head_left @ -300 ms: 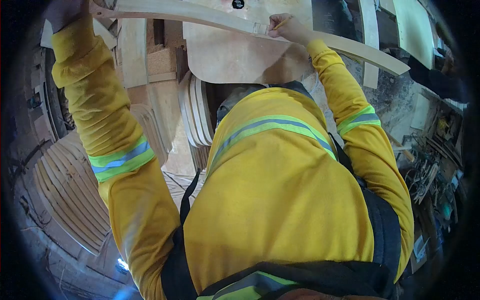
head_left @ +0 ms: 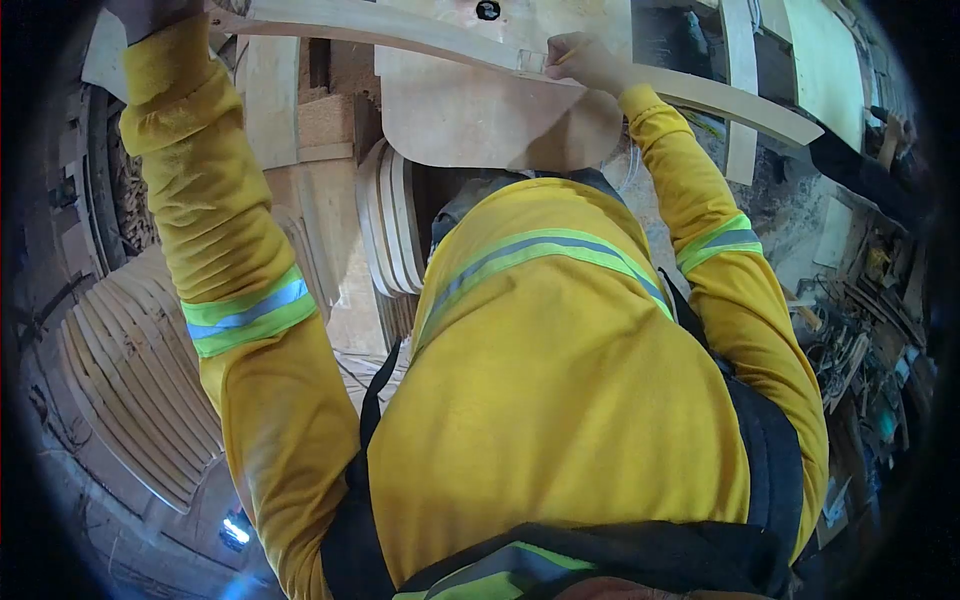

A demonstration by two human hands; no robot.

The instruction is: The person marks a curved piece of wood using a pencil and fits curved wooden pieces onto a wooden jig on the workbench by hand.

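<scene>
A long, curved wooden strip (head_left: 400, 32) lies across the pale wooden board (head_left: 480, 125) in front of me. My right hand (head_left: 592, 65) rests at the strip near its middle, fingers pinched on a thin pencil (head_left: 566, 56). Just left of these fingertips, pencil lines (head_left: 531, 61) cross the strip. My left hand (head_left: 155, 12) is at the top left, near the strip's left end. Its fingers are cut off by the frame edge and the dark rim, so their grip cannot be seen.
Stacked curved wooden pieces (head_left: 135, 370) stand at lower left, with more curved pieces (head_left: 385, 220) under the board. A dark-sleeved arm of another person (head_left: 865, 175) reaches in at right. Scrap wood (head_left: 850, 350) is heaped below it. A dark round hole (head_left: 488, 10) shows in the board.
The view has shifted slightly, so the strip and board appear a little further right and lower. My right hand stays by the pencil lines, its fingers slightly turned. The other person's arm has moved.
</scene>
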